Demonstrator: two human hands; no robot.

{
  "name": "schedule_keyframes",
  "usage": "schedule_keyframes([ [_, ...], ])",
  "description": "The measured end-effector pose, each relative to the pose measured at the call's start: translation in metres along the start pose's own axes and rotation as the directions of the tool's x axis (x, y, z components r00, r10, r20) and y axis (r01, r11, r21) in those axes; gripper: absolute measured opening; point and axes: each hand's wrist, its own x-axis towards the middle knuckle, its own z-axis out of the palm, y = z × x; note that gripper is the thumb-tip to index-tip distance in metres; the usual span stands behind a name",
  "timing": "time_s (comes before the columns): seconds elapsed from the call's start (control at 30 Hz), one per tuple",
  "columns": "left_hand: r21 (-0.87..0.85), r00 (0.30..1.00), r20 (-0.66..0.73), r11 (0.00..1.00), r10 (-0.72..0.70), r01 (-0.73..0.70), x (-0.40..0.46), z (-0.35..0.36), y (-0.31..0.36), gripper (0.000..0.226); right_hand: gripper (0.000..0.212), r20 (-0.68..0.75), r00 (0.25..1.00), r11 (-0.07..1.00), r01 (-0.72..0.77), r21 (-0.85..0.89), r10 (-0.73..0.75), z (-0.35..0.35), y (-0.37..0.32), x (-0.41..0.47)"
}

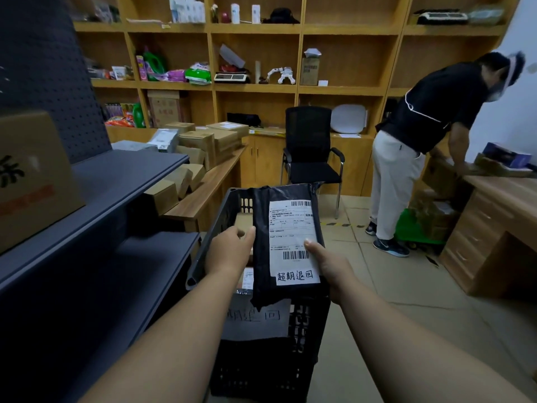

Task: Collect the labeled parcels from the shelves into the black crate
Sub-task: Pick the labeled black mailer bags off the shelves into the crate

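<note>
A black plastic parcel bag (261,251) with a white shipping label and a handwritten slip is held upright over the black crate (215,228). My left hand (229,251) grips its left edge and my right hand (328,266) grips its right edge, thumb on the label. The crate stands on the floor below, with a handwritten paper sign (255,318) on its near wall. Inside it, a brown box (242,221) and another labeled packet (247,279) show partly behind the bag.
Dark grey shelves (116,184) run along the left, with a cardboard box (32,175) on top. Several brown boxes (209,144) lie on a wooden counter. A black chair (311,152) stands ahead. A person (412,146) bends over a wooden desk (499,205) at right.
</note>
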Motion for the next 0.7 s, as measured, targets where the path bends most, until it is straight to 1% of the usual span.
schedule_keyframes([
  [0.07,-0.115,0.998,0.052,0.993,-0.029,0.035,0.014,0.008,0.0,0.038,0.04,0.0,1.0,1.0,-0.001,-0.007,0.001,0.001,-0.002,0.016],
  [0.13,-0.252,0.992,0.112,0.964,-0.055,0.082,0.03,0.019,-0.002,0.035,0.037,-0.007,1.0,1.0,0.007,-0.003,-0.008,0.003,-0.004,0.032],
  [0.23,-0.459,0.961,0.241,0.856,-0.139,0.239,0.054,0.036,-0.008,0.025,0.038,-0.015,1.0,1.0,0.008,0.009,-0.008,0.008,-0.008,0.058],
  [0.3,-0.533,0.926,0.331,0.773,-0.183,0.344,0.069,0.045,-0.011,0.017,0.037,-0.018,1.0,1.0,0.004,0.003,-0.004,0.013,-0.01,0.077],
  [0.4,-0.583,0.882,0.417,0.679,-0.22,0.446,0.095,0.057,-0.016,0.015,0.039,-0.024,1.0,1.0,-0.018,-0.006,0.018,0.02,-0.012,0.106],
  [0.5,-0.606,0.853,0.463,0.617,-0.24,0.502,0.122,0.066,-0.018,0.013,0.041,-0.026,0.998,0.999,-0.049,0.01,0.05,0.026,-0.013,0.134],
  [0.6,-0.597,0.829,0.489,0.59,-0.27,0.544,0.146,0.076,-0.021,0.009,0.039,-0.026,0.997,0.997,-0.079,0.01,0.079,0.034,-0.013,0.16],
  [0.7,-0.584,0.811,0.504,0.575,-0.297,0.574,0.17,0.088,-0.026,0.009,0.042,-0.046,0.995,0.996,-0.093,-0.014,0.093,0.041,-0.011,0.186],
])
